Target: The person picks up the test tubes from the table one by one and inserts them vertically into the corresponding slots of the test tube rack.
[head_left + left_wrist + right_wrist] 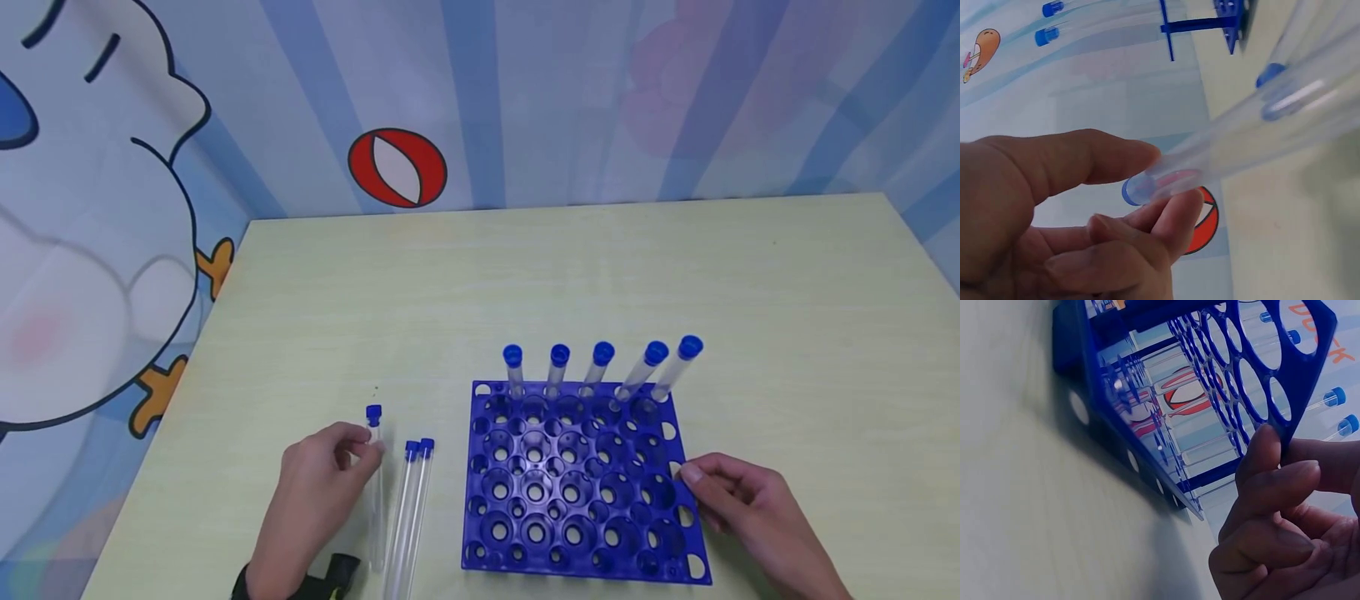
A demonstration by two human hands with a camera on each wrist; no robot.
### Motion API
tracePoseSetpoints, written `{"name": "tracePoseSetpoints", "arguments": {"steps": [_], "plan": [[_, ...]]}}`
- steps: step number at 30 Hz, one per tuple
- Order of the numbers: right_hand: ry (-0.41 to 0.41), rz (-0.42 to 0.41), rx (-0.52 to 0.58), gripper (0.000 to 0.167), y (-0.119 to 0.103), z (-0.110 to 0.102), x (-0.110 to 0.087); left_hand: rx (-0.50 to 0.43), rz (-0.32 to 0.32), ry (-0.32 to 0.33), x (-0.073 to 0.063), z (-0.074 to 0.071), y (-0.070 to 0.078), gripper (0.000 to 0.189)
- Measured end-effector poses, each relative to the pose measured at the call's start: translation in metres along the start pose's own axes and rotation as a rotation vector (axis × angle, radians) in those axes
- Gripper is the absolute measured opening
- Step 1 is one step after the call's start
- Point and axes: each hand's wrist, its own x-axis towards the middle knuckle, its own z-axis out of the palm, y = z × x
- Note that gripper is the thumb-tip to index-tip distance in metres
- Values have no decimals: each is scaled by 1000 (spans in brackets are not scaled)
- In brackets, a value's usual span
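My left hand (315,496) pinches a clear test tube (376,500) just below its blue cap, between thumb and index finger. The left wrist view shows this tube (1235,147) tilted, its capped end at the fingertips. Beside it, two more blue-capped test tubes (408,517) lie side by side on the table. A blue test tube rack (540,564) stands to their right, with several capped tubes (559,358) in its back row. My right hand (757,512) grips the rack's right edge, thumb on top and index finger (1263,453) underneath.
The pale wooden table (360,292) meets a printed cloth backdrop (555,100) at its back and left edges. Around the left wrist is a black band (311,587). The tubes in the back row lean at differing angles above the rack.
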Motion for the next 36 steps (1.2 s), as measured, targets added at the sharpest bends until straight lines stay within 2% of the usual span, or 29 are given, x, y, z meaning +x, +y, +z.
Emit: {"name": "tracePoseSetpoints", "arguments": {"steps": [4, 10, 13, 31, 36], "plan": [[1, 5, 8, 43, -1, 0, 0, -14, -7, 64, -5, -7, 5, 24], [1, 11, 2, 44, -1, 0, 0, -24, 31, 308, -12, -12, 11, 20], [1, 20, 0, 45, -1, 0, 1, -35, 51, 384, -14, -12, 13, 18], [9, 68, -11, 48, -2, 0, 3, -111, 159, 520, -20, -16, 18, 14], [6, 43, -4, 46, -1, 0, 2, -150, 211, 553, -20, -17, 19, 17]]}}
